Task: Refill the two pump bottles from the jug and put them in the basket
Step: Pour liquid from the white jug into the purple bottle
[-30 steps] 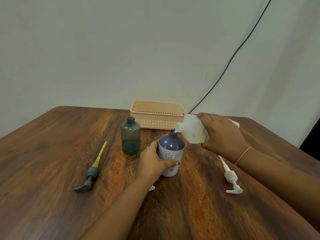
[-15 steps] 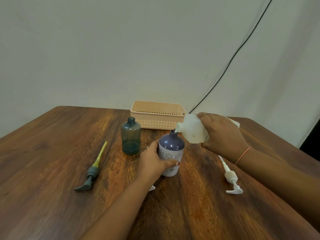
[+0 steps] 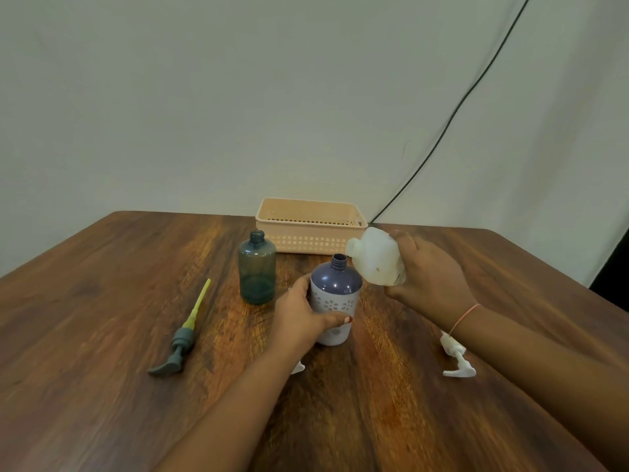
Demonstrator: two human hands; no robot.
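Note:
A purple-topped white bottle (image 3: pixel 335 294) stands upright in the table's middle with its neck uncapped, and my left hand (image 3: pixel 301 320) grips its side. My right hand (image 3: pixel 430 275) holds a white jug (image 3: pixel 376 257) tilted leftward, its spout just above and right of the purple bottle's neck, apart from it. A teal bottle (image 3: pixel 257 269) stands uncapped to the left. The peach basket (image 3: pixel 311 229) sits behind both bottles.
A grey pump with a yellow tube (image 3: pixel 182 337) lies on the wooden table (image 3: pixel 102 335) at the left. A white pump (image 3: pixel 456 357) lies under my right forearm. A small white piece (image 3: pixel 297 367) peeks out beneath my left wrist. A black cable (image 3: pixel 452 110) hangs down the wall.
The jug's spout, which rested at the purple bottle's neck, has lifted up and to the right, clear of it. My left hand has stayed on the bottle.

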